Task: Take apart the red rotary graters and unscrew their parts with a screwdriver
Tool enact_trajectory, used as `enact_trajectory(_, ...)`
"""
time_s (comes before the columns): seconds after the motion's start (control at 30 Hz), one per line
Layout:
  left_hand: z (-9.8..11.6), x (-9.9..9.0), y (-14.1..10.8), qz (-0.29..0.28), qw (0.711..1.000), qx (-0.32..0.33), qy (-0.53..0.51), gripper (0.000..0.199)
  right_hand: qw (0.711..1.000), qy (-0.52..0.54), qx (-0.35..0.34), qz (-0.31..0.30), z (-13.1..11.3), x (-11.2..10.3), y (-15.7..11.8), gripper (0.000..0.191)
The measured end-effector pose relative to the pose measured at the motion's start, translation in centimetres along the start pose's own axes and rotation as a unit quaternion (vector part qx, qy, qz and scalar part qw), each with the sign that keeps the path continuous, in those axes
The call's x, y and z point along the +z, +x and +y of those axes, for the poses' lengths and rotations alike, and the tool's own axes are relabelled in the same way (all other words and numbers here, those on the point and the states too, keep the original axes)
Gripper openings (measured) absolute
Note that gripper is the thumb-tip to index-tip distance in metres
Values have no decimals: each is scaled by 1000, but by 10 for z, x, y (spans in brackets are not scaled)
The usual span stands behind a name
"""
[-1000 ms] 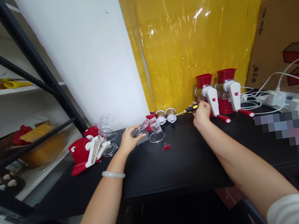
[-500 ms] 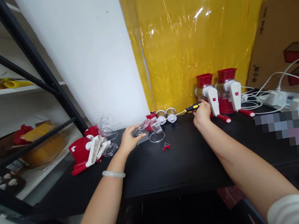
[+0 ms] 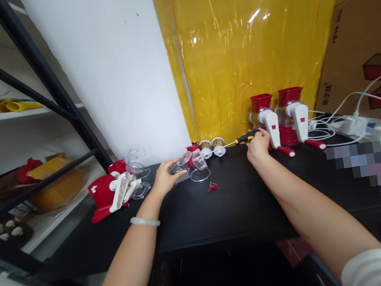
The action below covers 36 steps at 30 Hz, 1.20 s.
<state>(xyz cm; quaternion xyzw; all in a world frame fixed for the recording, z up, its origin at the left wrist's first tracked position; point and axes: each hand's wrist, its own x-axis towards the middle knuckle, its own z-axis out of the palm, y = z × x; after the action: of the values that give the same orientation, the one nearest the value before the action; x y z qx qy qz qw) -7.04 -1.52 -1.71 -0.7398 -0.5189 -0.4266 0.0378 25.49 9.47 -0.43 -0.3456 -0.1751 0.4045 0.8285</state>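
My left hand point(image 3: 165, 177) is closed around one end of a clear plastic grater housing point(image 3: 200, 170), which lies tilted on the black table. In my right hand point(image 3: 258, 144) is a screwdriver point(image 3: 246, 137) with a black and yellow handle. Its long shaft points left, and the tip meets the housing near its right side; the exact contact is too small to make out. In front of the housing lie a small red part and some screws point(image 3: 212, 187). Behind the shaft stand two grater drums point(image 3: 212, 148) with white ends.
Two assembled red and white rotary graters point(image 3: 292, 116) stand at the back right. Beside them are white cables and a power strip point(image 3: 363, 126). Red bases, white handles point(image 3: 123, 191) and clear housings point(image 3: 137, 163) lie at left, near a black shelf frame point(image 3: 67, 113).
Almost nothing differs. The view has shifted very slightly; both hands keep their hold on the housing and the screwdriver.
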Motion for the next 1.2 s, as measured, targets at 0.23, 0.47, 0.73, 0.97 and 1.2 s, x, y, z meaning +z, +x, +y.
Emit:
enact_trajectory(0.23, -1, 0, 0, 4, 1000, -4, 2, 51, 1000, -6, -11, 1, 2, 0, 4, 15)
enact_trajectory(0.47, 1, 0, 0, 5, 1000, -3, 1, 51, 999, 2, -39, 1, 4, -1, 3, 15)
enact_trajectory(0.73, 1, 0, 0, 5, 1000, -3, 3, 49, 999, 22, -41, -13, 8, 1, 5, 18)
enact_trajectory(0.97, 0, 0, 0, 4, 1000, -7, 3, 51, 998, 56, -5, -29, 1, 5, 1, 7)
enact_trajectory(1.2, 0, 0, 0, 6, 1000, -5, 4, 50, 997, 75, 5, -31, -2, 5, -4, 9)
